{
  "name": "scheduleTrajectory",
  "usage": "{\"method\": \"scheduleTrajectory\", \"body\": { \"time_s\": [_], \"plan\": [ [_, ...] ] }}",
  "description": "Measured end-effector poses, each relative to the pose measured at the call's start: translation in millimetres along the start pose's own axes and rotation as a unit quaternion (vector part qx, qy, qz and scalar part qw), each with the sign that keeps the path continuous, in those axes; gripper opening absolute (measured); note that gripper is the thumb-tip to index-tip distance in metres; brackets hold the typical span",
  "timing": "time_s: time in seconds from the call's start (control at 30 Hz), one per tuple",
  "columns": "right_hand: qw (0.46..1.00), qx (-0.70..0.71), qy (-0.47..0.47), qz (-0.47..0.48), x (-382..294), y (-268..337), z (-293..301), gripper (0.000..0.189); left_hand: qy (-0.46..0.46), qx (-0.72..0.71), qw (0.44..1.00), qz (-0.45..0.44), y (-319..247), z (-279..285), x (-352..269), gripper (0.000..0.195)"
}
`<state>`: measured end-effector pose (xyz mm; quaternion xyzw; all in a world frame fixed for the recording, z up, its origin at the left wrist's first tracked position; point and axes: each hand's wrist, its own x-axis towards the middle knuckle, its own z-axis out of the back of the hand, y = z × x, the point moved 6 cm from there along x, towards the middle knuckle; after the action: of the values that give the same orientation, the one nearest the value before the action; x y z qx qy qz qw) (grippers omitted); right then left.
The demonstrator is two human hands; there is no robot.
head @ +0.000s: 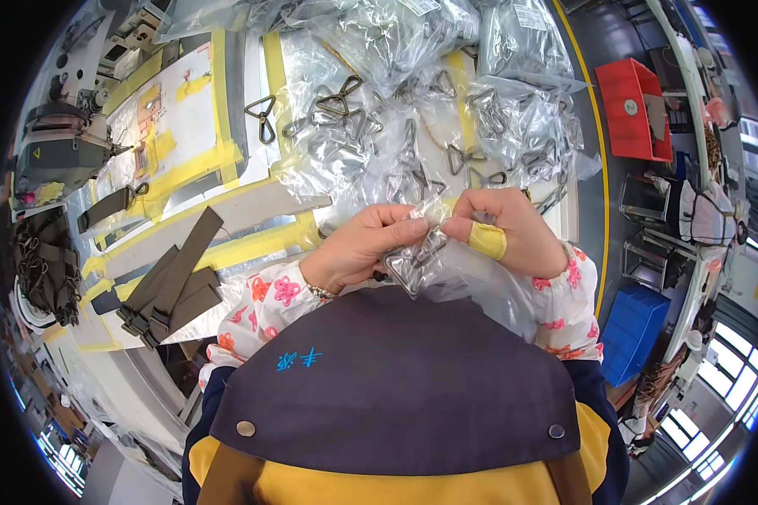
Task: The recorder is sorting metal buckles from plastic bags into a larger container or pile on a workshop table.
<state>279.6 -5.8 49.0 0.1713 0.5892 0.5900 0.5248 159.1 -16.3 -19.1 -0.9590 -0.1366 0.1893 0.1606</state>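
Observation:
Between both hands is a small clear plastic bag [433, 243] with a metal triangle-ring snap hook [407, 268] inside. Thumb and fingers of my left hand [376, 240] pinch the bag's upper left part. My right hand [511, 230], with yellow tape [487, 240] wrapped around one finger or the thumb, pinches its top right; some fingertips are hidden. Just beyond the hands, several more dark metal triangle hooks [336, 104] lie on crumpled clear plastic, some loose and some bagged. A single hook [262, 118] lies apart to the left.
Dark webbing straps with buckles [170, 290] lie at left, below a sewing machine [63, 148]. Bundled straps with hooks [47, 265] hang at the table's left edge. Large plastic bags [385, 38] fill the back. A red bin [631, 110] and a blue crate [635, 334] stand on the right.

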Motion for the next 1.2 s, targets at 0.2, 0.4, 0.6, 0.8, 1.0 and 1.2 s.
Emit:
{"method": "scheduleTrajectory", "body": {
  "time_s": [0.2,0.4,0.6,0.8,1.0,1.2],
  "plan": [
    [0.992,0.055,-0.100,0.050,-3.5,-20.2,-15.8,0.017,-0.138,0.037,0.972,-0.184,-18.9,10.2,-4.8,0.011],
    [0.982,0.045,-0.154,0.097,-2.2,-14.7,-18.5,0.016,-0.115,0.043,0.960,-0.252,-29.1,-4.7,-3.0,0.013],
    [0.979,0.176,-0.103,-0.017,-22.6,-1.2,7.3,0.020,-0.082,-0.029,0.987,-0.137,-12.1,-4.0,-2.3,0.012],
    [0.983,0.174,-0.054,0.027,-30.7,23.3,3.9,0.018,-0.029,-0.140,0.988,-0.051,21.7,13.7,10.9,0.027],
    [0.987,-0.087,-0.009,0.138,-39.6,57.3,3.3,0.015,-0.066,-0.196,0.977,-0.045,20.9,1.3,23.2,0.035],
    [0.956,0.153,-0.155,0.195,-57.3,13.2,46.2,0.016,-0.185,0.136,0.960,-0.160,-58.0,-1.7,-4.6,0.031]
  ]
}}
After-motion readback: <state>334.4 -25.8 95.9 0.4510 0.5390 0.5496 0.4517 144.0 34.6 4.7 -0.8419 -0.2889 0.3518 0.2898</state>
